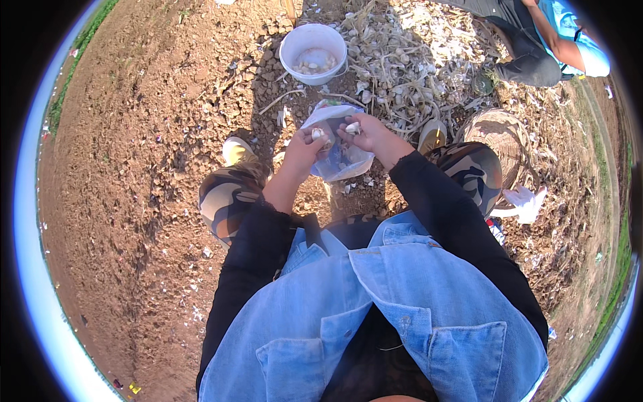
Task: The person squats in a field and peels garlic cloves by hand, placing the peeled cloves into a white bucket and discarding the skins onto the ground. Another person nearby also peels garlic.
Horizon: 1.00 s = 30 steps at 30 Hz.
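Note:
My left hand (305, 146) holds a whitish piece of garlic (318, 133) between thumb and fingers, at the left side of an open plastic bag (346, 168). Across from it, my right hand (367, 131) grips another piece of garlic (353, 128) over the bag's right side. The bag lies between my feet, with some pale bits inside that are hard to make out. Just beyond it stands a white plastic bucket (313, 34) with garlic cloves (314, 66) on its bottom.
A heap of garlic bulbs with dry stalks (397, 65) spreads beyond my right foot. A wicker basket (497, 145) and a white plastic bag (526, 203) lie beside my right knee. At the upper right sits another person (532, 45). Dry cloddy soil surrounds us.

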Motion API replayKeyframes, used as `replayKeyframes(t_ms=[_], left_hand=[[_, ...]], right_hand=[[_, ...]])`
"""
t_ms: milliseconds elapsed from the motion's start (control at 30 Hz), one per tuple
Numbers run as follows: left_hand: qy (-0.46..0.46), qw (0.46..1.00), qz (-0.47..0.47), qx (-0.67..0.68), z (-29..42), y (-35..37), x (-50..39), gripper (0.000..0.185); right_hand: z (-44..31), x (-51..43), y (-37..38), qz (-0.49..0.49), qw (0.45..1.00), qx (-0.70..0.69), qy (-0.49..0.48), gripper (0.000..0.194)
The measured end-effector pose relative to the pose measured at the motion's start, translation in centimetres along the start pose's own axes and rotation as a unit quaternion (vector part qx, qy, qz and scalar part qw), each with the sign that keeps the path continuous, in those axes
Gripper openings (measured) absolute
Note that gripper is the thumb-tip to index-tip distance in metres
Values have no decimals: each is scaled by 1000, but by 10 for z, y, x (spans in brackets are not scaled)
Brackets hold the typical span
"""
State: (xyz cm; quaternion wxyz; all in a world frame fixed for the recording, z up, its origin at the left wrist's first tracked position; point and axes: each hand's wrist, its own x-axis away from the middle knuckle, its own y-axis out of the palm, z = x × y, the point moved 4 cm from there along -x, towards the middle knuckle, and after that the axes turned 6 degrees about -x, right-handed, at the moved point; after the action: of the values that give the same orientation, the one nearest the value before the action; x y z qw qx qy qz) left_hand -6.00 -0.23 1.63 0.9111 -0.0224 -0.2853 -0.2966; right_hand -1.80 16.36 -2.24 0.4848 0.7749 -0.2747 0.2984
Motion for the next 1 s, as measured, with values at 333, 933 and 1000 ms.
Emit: replayKeyframes(t_ms=[333,933,1000], left_hand=[[41,997,-60,13,35,11,1,34],[253,912,-20,-322,34,42,27,23],[247,894,9,-374,35,36,27,21]], right_hand=[[-56,39,61,-120,910,377,-123,41],[-9,90,23,-94,845,420,-317,25],[-8,88,24,-97,852,420,-297,26]])
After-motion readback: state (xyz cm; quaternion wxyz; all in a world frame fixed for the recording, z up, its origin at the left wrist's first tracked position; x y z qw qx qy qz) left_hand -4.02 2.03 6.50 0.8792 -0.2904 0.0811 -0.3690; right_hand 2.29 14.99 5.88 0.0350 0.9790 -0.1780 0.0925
